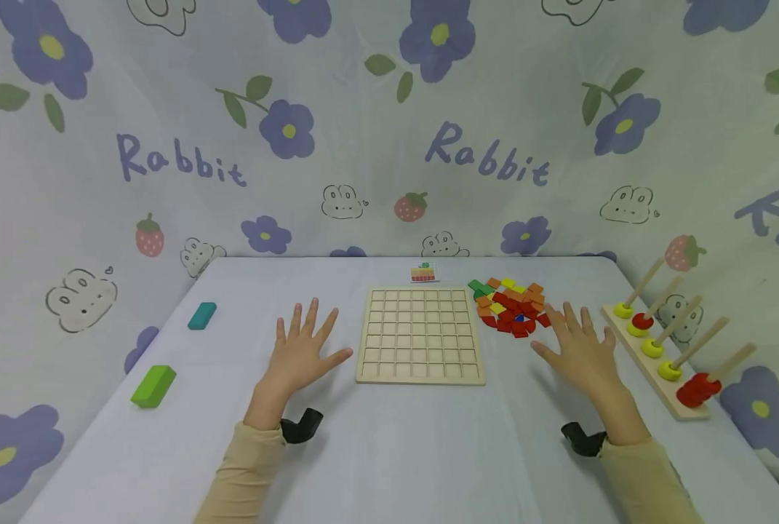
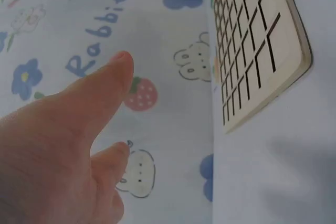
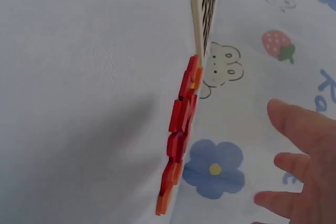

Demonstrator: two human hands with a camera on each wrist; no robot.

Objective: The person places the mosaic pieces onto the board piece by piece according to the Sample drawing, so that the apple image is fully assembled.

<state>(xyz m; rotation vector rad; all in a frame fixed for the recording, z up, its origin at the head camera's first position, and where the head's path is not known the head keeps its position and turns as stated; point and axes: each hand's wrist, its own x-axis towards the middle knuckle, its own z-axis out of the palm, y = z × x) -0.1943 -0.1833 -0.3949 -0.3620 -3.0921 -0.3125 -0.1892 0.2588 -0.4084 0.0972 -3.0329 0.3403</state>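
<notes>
Left hand [image 1: 300, 356] and right hand [image 1: 584, 356], each splayed, above white tabletop [image 1: 422, 444], flowered cloth [image 1: 356, 153] behind

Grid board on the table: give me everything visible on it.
The grid board is pale and looks wooden, roughly square, with slightly rounded corners and a plain border round rows of small square cells marked off by thin lines. No tiles sit in the cells. It lies flat on the white table between the left hand and the right hand; neither touches it. Coloured tiles lie close by its far right corner; whether any touch it is unclear.
</notes>
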